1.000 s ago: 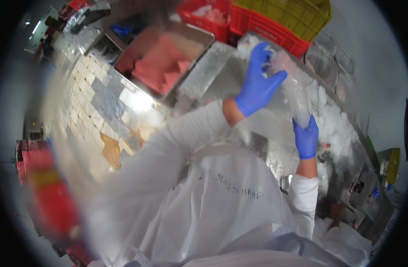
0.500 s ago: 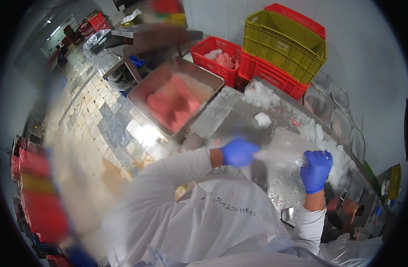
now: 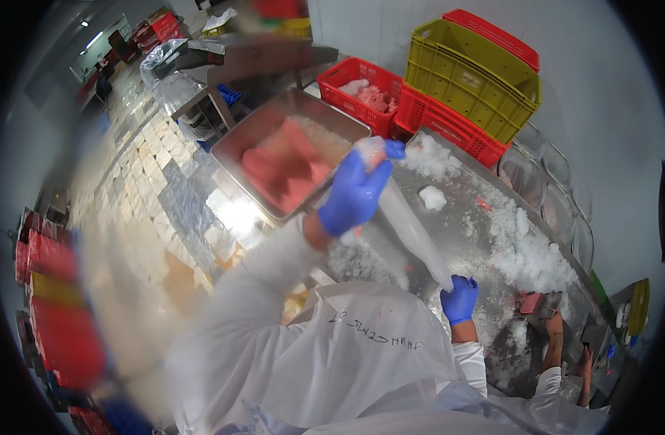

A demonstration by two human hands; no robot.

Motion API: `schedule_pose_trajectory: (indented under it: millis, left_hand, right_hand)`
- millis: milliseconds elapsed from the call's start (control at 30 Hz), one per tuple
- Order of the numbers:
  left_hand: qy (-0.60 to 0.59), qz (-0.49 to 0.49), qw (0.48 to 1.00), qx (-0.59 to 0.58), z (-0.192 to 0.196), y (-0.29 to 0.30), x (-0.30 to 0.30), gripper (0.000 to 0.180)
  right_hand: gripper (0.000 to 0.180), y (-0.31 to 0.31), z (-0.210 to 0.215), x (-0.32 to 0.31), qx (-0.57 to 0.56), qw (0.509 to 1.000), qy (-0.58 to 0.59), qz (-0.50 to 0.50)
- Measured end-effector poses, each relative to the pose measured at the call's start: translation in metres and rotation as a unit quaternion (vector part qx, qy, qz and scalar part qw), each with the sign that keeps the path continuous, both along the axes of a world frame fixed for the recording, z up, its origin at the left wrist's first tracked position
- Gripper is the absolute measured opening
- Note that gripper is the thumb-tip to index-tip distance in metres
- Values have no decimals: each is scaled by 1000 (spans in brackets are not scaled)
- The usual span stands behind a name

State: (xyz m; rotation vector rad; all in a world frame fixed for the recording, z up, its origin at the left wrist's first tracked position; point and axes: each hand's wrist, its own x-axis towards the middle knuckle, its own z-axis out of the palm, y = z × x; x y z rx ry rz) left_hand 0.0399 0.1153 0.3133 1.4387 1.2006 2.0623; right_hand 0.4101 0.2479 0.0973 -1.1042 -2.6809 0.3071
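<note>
Head view, looking down over a white apron (image 3: 332, 362). Left hand (image 3: 352, 194) in a blue glove, raised above the tabletop (image 3: 448, 239), fingers closed around the upper end of a long clear plastic bag (image 3: 412, 232). Right hand (image 3: 459, 299), also blue-gloved, lower and near the body, pinched shut on the bag's lower end. Bag stretched slantwise between the two hands, above the metal tabletop, something pale bunched at its top end by the left fingers.

Crushed ice (image 3: 521, 239) scattered over the right side of the tabletop, a single lump (image 3: 432, 197) lying apart from the main heap. More ice just below the left wrist. Metal tray (image 3: 254, 130) with pink slabs of meat (image 3: 285, 163) to the left of the tabletop, just behind the left hand. Red crate (image 3: 350, 101) with pale pink pieces behind the tray. Yellow crate (image 3: 470, 80) stacked on another red crate (image 3: 448, 127) at the far edge of the tabletop. Pale tiled floor (image 3: 158, 188) on the left, blurred. Another person's bare forearm (image 3: 553, 341) at lower right, near a small reddish piece.
</note>
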Motion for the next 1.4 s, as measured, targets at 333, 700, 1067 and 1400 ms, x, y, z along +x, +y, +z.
schedule_pose_trajectory:
  millis: [333,700,1067,1400]
  left_hand:
    - [-92,-609,775,-143,-38,-2,47,86]
    - [28,-277,877,-392,-167,50,98,55]
    - [287,-212,897,-262,-145,51,117,46]
    - [200,-254,902,-287,-172,66,117,40]
  right_hand:
    - [25,26,76,-3,-229,967,100,-48]
    - [89,-29,70,-42,-530,737,416,54]
    - [30,-27,81,-42,-179,969,168,28]
    - [37,-47,85,-16,-521,773,359,-51]
